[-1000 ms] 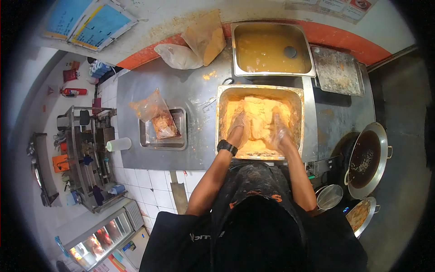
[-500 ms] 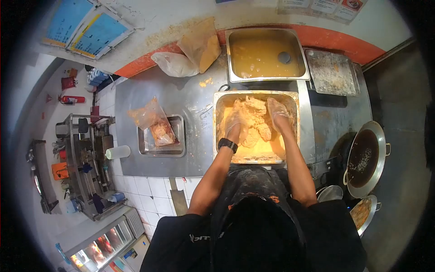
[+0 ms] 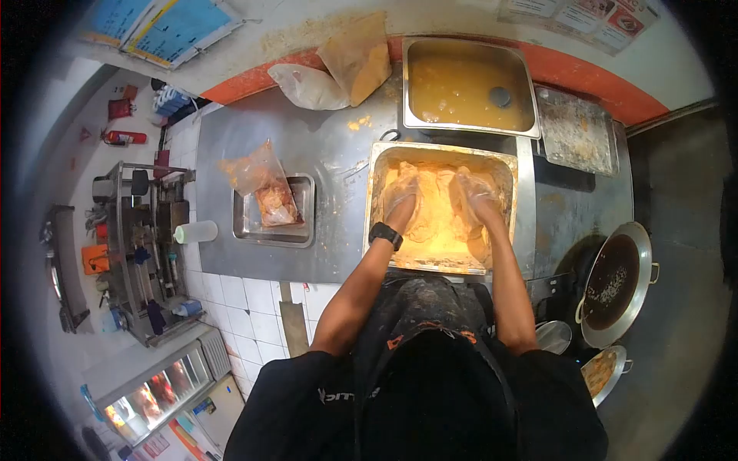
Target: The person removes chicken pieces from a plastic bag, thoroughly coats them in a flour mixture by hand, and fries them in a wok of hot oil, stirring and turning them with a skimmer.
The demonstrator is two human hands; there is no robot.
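Note:
A deep metal pan [image 3: 503,155] of yellow-orange flour holds coated pieces that look like chicken [image 3: 434,196]. Both my hands are inside it, in clear plastic gloves dusted with flour. At the left side of the pan, my left hand [image 3: 401,201] lies against the coated pieces, fingers stretched forward and partly lost in the flour. My right hand [image 3: 475,201] rests on the right side of the heap, its fingers also extended. The coated pieces lie between the two hands; flour hides their outlines.
Behind the pan stands a metal tub of cloudy yellowish liquid [image 3: 469,84]. To the left, a bag of reddish meat [image 3: 277,203] lies in a small steel tray [image 3: 244,230]. A wide pan of dark oil [image 3: 615,284] stands at right. Plastic bags [image 3: 307,86] sit against the wall.
My hands have moved lower into the flour. The coated pieces, heaped and distinct before, now lie flatter and more covered. The whole view has shifted slightly.

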